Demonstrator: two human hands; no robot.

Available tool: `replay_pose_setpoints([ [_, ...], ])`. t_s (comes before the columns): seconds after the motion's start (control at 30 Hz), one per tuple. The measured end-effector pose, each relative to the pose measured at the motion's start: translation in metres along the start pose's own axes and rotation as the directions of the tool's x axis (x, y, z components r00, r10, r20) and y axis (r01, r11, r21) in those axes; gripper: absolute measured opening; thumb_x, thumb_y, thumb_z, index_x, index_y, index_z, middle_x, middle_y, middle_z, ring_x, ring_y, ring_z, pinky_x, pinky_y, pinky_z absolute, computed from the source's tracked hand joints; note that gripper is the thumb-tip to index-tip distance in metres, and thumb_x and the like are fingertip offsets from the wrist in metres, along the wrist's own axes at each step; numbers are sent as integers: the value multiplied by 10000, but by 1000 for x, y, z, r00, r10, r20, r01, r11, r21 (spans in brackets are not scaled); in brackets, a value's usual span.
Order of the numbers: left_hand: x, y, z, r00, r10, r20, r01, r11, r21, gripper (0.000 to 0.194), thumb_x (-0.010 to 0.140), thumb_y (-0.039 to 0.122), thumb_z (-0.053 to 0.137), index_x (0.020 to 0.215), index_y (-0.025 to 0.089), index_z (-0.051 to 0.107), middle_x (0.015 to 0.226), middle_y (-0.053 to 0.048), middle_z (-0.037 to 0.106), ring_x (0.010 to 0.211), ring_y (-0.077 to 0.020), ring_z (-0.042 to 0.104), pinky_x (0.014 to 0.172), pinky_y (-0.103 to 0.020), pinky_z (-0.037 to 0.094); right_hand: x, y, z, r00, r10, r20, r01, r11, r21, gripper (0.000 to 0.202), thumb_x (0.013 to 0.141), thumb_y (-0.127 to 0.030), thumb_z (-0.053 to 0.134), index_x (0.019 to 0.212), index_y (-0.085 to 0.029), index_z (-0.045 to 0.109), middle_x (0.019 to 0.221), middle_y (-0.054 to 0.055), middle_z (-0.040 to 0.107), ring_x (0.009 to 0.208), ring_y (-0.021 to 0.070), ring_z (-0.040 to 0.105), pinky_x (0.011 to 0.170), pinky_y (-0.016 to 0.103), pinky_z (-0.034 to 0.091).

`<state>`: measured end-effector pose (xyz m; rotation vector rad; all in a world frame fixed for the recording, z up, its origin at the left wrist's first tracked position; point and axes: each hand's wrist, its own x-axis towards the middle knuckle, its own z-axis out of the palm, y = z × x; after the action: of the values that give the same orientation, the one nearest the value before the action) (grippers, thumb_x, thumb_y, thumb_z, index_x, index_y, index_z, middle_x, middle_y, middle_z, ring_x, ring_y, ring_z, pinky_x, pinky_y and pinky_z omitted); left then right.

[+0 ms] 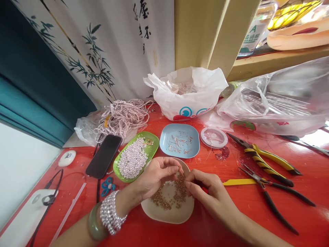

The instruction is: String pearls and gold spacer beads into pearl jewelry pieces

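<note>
Both hands meet over a cream plate (167,216) that holds many small gold-brown beads (164,200). My left hand (160,173), with a strand of pearly beads (112,213) and a green bangle (95,223) at its wrist, has thumb and fingertips pinched together. Facing it, my right hand (205,188) is closed in a pinch too. A thin wire-like piece (182,173) shows between the fingertips of both hands; its exact kind is too small to tell. Just behind the plate are a green tray (154,140) of pearly beads and a blue tray (166,132) with thin metal pins.
Pliers (259,164) and cutters (267,202) lie on the right of the red table, beside a yellow tool (240,181). A phone (104,156) and bead strings (123,116) are at the left. Plastic bags (187,99) stand at the back, near a round spool (214,137).
</note>
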<state>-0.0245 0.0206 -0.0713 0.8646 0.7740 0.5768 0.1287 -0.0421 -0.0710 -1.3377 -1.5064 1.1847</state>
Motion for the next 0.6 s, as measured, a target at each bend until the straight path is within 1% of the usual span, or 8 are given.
replay_pose_setpoints([
  [0.13, 0, 1, 2, 1000, -13, -8, 13, 1000, 13, 98, 687, 198, 683, 708, 119, 630, 708, -7, 589, 618, -71, 510, 619, -199, 404, 1, -2, 0, 1000, 24, 17, -24, 1000, 8, 202, 764, -239, 434, 580, -176, 487, 541, -23, 480, 524, 115, 450, 502, 221, 373],
  [0.27, 0, 1, 2, 1000, -2, 3, 2, 1000, 14, 82, 692, 193, 678, 702, 125, 633, 693, -1, 590, 605, -66, 506, 620, -197, 404, 2, -2, 0, 1000, 24, 11, -24, 1000, 3, 197, 762, -233, 434, 578, -178, 480, 540, -28, 461, 518, 109, 434, 495, 215, 368],
  [0.43, -1, 1, 1, 1000, -12, -25, 12, 1000, 22, 107, 675, 208, 689, 686, 120, 628, 684, -3, 583, 602, -72, 507, 621, -205, 408, 2, -1, 1, 1000, 6, 0, -6, 1000, 1, 203, 765, -236, 439, 581, -175, 497, 536, -20, 506, 519, 115, 469, 496, 218, 386],
  [0.6, 0, -1, 1, 1000, 2, -3, -2, 1000, 18, 97, 680, 197, 683, 689, 123, 622, 681, -3, 601, 598, -71, 518, 613, -200, 412, 1, -1, 1, 1000, 0, 6, 0, 1000, -2, 210, 776, -240, 439, 586, -172, 497, 540, -17, 513, 518, 115, 477, 495, 220, 392],
])
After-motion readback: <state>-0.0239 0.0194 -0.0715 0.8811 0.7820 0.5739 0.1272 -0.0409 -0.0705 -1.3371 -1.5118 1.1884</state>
